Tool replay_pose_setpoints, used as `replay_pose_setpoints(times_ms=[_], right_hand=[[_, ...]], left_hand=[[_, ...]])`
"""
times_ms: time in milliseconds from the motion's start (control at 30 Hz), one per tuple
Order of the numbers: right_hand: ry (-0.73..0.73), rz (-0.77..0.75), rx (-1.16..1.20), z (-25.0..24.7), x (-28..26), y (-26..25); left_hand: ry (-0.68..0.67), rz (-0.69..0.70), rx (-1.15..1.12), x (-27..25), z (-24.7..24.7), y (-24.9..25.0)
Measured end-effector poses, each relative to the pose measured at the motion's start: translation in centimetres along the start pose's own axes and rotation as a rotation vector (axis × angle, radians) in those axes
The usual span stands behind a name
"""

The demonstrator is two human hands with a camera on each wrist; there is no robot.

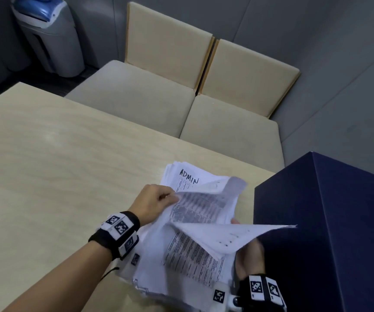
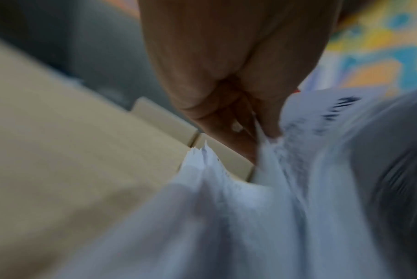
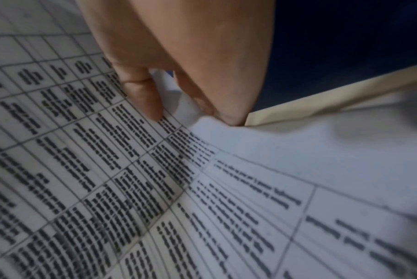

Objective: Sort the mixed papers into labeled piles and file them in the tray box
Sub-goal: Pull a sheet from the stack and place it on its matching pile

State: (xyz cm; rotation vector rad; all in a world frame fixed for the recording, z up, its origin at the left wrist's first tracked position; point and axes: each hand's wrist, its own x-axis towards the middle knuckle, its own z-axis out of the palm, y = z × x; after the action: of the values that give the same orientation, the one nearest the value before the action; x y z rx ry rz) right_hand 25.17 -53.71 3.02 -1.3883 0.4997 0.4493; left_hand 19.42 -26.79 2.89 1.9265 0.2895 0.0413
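Observation:
A loose stack of printed papers (image 1: 195,255) lies on the table's near right part. The far sheet (image 1: 189,176) carries the handwritten word ADMIN. My left hand (image 1: 170,198) pinches the left edge of a sheet printed with a table (image 1: 201,208). The blurred left wrist view shows the fingertips (image 2: 269,130) closed on white paper (image 2: 226,217). My right hand (image 1: 249,260) is partly hidden under a raised, curling sheet (image 1: 233,235). In the right wrist view its thumb (image 3: 143,98) and a finger (image 3: 226,113) pinch a fold of paper above the printed sheet (image 3: 131,188).
A tall navy box (image 1: 339,221) stands at the table's right edge, close beside the papers. The pale wooden table (image 1: 57,165) stretches to the left. Two beige chairs (image 1: 136,93) face it on the far side. A grey and blue bin (image 1: 48,37) stands in the far left corner.

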Motion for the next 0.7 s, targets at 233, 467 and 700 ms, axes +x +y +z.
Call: replay_pose_setpoints(times_ms=[233, 467, 700], right_hand=[[0.133, -0.024, 0.073, 0.4, -0.4, 0.1], [0.147, -0.033, 0.083, 0.2, -0.8, -0.3], [0.110, 0.050, 0.012, 0.2, -0.4, -0.2]], left_hand=[[0.064, -0.229, -0.428, -0.4, 0.3, 0.5], [0.215, -0.425, 0.505, 0.2, 1.9, -2.2], [0.031, -0.203, 0.733, 0.0, -0.8, -1.4]])
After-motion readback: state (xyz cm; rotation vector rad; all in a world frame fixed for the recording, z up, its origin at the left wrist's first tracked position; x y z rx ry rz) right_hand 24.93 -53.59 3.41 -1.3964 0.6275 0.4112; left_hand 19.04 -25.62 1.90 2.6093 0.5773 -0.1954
